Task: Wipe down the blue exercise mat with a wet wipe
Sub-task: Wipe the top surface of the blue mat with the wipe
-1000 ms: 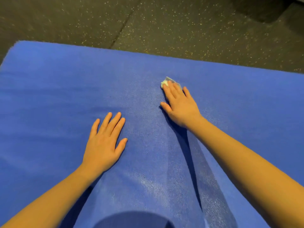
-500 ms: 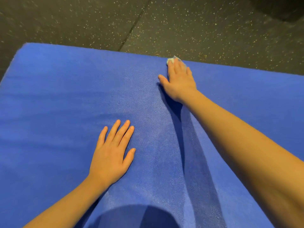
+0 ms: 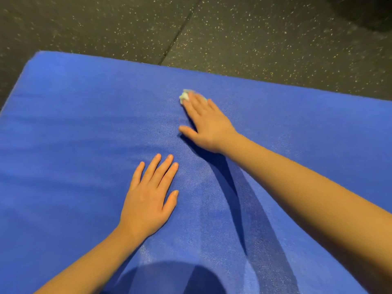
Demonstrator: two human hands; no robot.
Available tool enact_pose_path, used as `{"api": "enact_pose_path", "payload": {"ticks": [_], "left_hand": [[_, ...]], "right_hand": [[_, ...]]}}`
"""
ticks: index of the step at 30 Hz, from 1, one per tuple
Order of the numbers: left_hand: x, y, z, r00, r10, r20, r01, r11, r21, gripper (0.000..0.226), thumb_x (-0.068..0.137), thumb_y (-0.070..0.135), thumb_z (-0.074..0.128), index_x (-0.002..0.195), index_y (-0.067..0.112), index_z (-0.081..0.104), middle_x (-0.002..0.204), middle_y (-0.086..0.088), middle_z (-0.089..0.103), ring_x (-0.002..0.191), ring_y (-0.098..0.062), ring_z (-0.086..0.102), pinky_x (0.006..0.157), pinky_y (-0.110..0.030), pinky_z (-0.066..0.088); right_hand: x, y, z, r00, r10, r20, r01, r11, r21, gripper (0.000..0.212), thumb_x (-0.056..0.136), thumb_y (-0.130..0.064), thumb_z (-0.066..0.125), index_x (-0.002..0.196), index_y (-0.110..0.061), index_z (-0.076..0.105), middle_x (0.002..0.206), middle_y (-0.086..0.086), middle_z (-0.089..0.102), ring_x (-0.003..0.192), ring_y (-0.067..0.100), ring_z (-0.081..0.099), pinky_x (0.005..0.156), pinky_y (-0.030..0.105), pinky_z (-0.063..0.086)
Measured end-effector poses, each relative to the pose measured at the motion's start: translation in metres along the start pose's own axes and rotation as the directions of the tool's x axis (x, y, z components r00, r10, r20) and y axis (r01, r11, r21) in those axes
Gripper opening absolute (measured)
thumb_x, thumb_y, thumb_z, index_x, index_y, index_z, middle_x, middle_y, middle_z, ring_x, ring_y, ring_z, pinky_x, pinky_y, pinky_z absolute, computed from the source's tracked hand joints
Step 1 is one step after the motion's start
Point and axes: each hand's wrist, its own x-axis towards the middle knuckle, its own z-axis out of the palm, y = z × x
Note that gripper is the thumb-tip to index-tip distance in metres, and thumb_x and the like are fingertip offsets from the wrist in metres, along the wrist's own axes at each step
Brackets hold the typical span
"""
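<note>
Head view: right hand [image 3: 209,126] pressed bunched wet wipe [image 3: 184,96] flat-fingered onto blue exercise mat [image 3: 74,124]; left hand [image 3: 146,200] lay flat, empty. Unpinched wipe could slip free, skipping strips.

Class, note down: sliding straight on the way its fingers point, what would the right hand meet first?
Only bare blue foam exercise mat, then probably its far edge and the dark speckled floor; the way looks free.
</note>
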Motion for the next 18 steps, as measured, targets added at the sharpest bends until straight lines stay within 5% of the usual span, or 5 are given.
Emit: {"api": "enact_pose_path", "payload": {"ticks": [2,7,12,16,18], "left_hand": [[0.000,0.000,0.000,1.000,0.000,-0.007,0.000,1.000,-0.005,0.056,0.094,0.038,0.035,0.144,0.013,0.042,0.153,-0.002,0.034,0.144,-0.025,0.025,0.116,-0.050,0.017],[-0.001,0.000,0.000,1.000,-0.009,0.002,0.009,1.000,0.002,0.056,0.095,0.038,0.034,0.144,0.012,0.042,0.153,-0.003,0.035,0.144,-0.025,0.025,0.116,-0.050,0.017],[-0.007,0.007,-0.003,0.997,-0.080,0.017,0.081,0.996,-0.027,0.056,0.095,0.038,0.032,0.142,0.011,0.043,0.153,-0.003,0.035,0.144,-0.022,0.021,0.115,-0.046,0.010],[-0.044,0.019,0.000,0.986,-0.165,0.033,0.167,0.983,-0.075,0.057,0.098,0.042,0.026,0.144,0.011,0.040,0.154,-0.003,0.032,0.145,-0.022,0.016,0.116,-0.041,0.001],[-0.054,0.020,0.002,0.989,-0.138,0.045,0.140,0.989,-0.040,0.057,0.098,0.042,0.026,0.143,0.010,0.042,0.153,-0.004,0.034,0.144,-0.024,0.020,0.116,-0.043,0.004]], "right_hand": [[-0.008,0.019,-0.005,0.995,-0.099,0.026,0.100,0.992,-0.073,0.070,0.100,-0.048,0.034,0.154,-0.018,0.003,0.162,0.001,-0.003,0.149,0.018,-0.001,0.117,0.036,-0.001],[-0.015,0.016,0.001,0.986,0.152,-0.066,-0.148,0.987,0.061,0.073,0.096,-0.051,0.032,0.154,-0.011,0.011,0.162,0.007,0.004,0.149,0.023,0.003,0.120,0.037,0.000],[-0.058,0.004,0.012,0.976,-0.207,0.066,0.207,0.978,-0.003,0.079,0.090,-0.058,0.025,0.153,-0.013,0.017,0.161,0.007,0.011,0.148,0.023,0.009,0.119,0.038,0.004],[-0.064,0.017,0.009,0.996,0.088,-0.014,-0.088,0.996,-0.028,0.065,0.100,-0.048,0.030,0.154,-0.017,0.010,0.162,0.003,0.005,0.148,0.022,0.005,0.118,0.037,-0.001],[-0.074,-0.006,0.017,0.994,0.097,-0.049,-0.093,0.992,0.080,0.074,0.094,-0.055,0.027,0.153,-0.012,0.014,0.161,0.007,0.008,0.148,0.025,0.005,0.118,0.036,-0.002]]}}
